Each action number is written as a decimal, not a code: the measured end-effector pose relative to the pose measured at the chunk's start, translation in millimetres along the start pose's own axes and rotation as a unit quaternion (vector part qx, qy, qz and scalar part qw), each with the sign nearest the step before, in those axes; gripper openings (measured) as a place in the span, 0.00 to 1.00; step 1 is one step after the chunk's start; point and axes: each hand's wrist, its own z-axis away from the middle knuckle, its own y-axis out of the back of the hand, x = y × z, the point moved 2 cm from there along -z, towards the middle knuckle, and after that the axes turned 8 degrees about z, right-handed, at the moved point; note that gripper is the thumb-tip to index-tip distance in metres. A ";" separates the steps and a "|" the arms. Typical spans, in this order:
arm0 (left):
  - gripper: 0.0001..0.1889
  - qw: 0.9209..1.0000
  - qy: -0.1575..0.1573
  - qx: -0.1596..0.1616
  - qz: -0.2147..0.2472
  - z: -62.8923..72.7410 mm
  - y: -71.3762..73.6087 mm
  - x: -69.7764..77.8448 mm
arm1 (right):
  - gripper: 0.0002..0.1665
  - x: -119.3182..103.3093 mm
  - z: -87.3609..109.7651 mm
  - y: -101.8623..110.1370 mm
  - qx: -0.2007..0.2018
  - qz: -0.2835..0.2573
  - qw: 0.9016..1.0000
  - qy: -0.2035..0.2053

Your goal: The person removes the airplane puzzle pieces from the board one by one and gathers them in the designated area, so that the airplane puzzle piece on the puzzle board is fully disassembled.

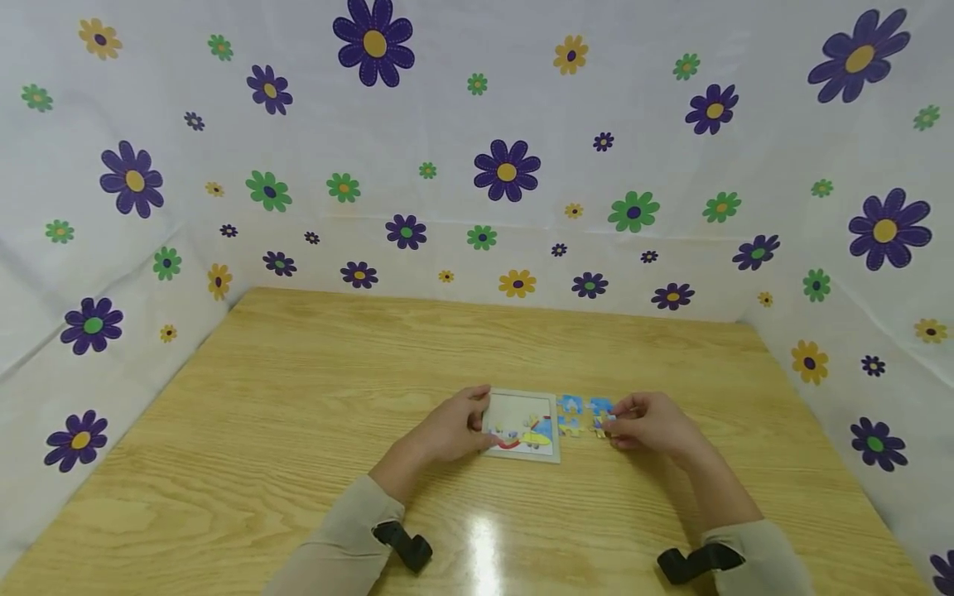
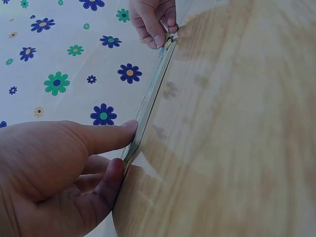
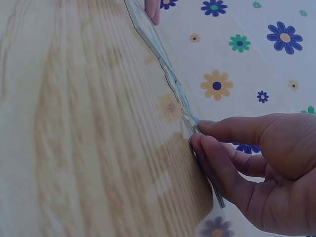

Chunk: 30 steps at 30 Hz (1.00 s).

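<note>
A small square jigsaw puzzle tray [image 1: 557,447] with a pale frame lies on the table, part of its picture showing along the lower right. My left hand [image 1: 450,426] grips the tray by its left side; in the left wrist view the thumb [image 2: 111,137] lies on top of the edge and the fingers are below it. Just right of the tray are several loose blue and yellow jigsaw pieces [image 1: 570,405]. At the rightmost of them my right hand [image 1: 652,424] pinches a jigsaw piece [image 1: 600,423] between thumb and fingertips, partly covering it.
The wood-grain table [image 1: 298,447] extends around the puzzle on all sides. White cloth walls [image 1: 417,124] with printed flowers enclose its back, left and right. Both sleeves carry a black wrist strap mount [image 1: 408,548].
</note>
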 end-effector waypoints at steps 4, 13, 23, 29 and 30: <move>0.38 1.000 0.000 0.002 0.000 0.6 1.9 0.5 | 0.15 -2.3 1.2 -1.8 0.017 0.034 0.999 0.000; 0.38 1.000 -0.002 -0.002 0.000 -0.3 1.2 -0.4 | 0.17 -1.7 1.7 -2.8 0.018 0.047 0.999 -0.001; 0.38 1.000 -0.009 -0.001 0.005 0.8 3.1 0.6 | 0.17 -4.0 0.4 -5.0 0.020 0.037 0.999 0.005; 0.39 1.000 -0.005 -0.003 0.004 -1.3 0.1 -2.4 | 0.20 -12.3 0.9 -12.6 0.023 0.051 0.998 0.030; 0.39 1.000 -0.004 -0.003 0.005 -1.4 0.3 -2.3 | 0.21 -14.8 0.3 -15.6 0.020 0.051 0.998 0.037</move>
